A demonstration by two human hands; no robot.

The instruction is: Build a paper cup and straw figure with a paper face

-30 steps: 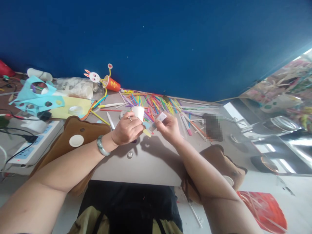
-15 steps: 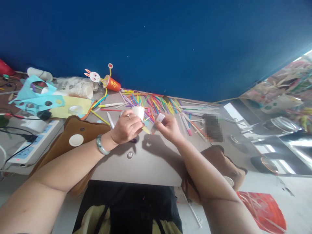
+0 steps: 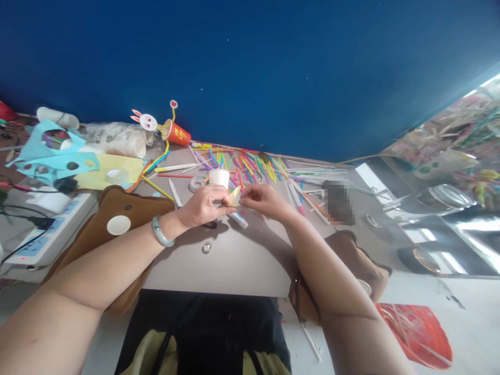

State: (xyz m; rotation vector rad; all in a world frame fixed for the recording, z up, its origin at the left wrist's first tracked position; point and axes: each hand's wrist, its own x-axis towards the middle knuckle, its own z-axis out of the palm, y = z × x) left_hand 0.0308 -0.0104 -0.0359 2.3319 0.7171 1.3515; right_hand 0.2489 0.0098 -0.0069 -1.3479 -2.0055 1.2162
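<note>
My left hand (image 3: 207, 204) is closed, pinching a small piece of yellow paper (image 3: 235, 195) between thumb and fingers. My right hand (image 3: 266, 201) is just to the right, its fingers pinched together at the paper's edge; what lies between the fingertips, if anything, is too small to make out. Below the hands a white and blue tube (image 3: 239, 221) lies on the table. Behind my left hand stands a white paper cup (image 3: 219, 178), and a roll of clear tape (image 3: 196, 183) lies left of it. Nearer me is a small clear round object (image 3: 207, 247).
Many coloured straws and sticks (image 3: 250, 166) lie along the blue wall. An orange cup (image 3: 177, 133) with a rabbit face stands back left, near stacked paper cups (image 3: 127, 146). A power strip (image 3: 50, 229) is at left. A red container (image 3: 417, 333) is low right.
The small white item in my right hand is gone from it, and a white and blue tube now lies below the hands. My right hand has moved left to the yellow paper, which is tilted up.
</note>
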